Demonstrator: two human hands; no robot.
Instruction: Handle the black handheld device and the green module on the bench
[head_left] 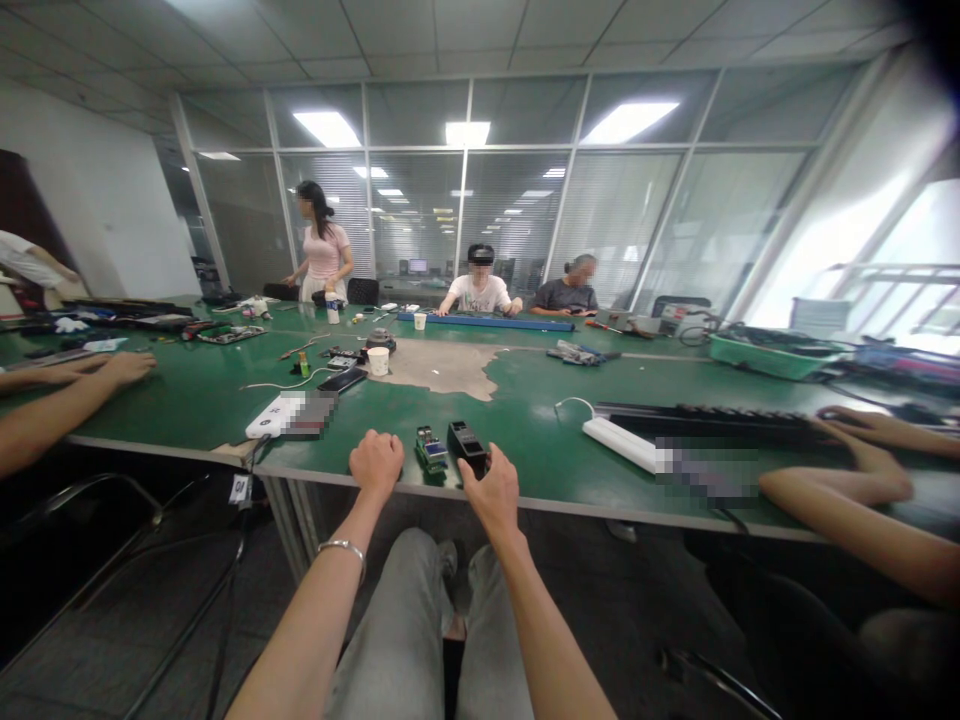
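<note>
Right hand [491, 490] grips a small black box [466, 442] at the green table's [187, 400] near edge, fingers wrapped on its near end. Left hand [376, 462] is a loose fist, holding nothing, just left of a green circuit board [431, 450] beside the box. Box prob. light, rigid plastic; board fragile, take by edges.

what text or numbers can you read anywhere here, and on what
None can be read for sure.
Small white tag hanging at the table edge: dark marks, too small to read.
Power strips, left and right: labels blurred out.
White bottle: label too small.
Black device at the right hand: no readable print.
</note>
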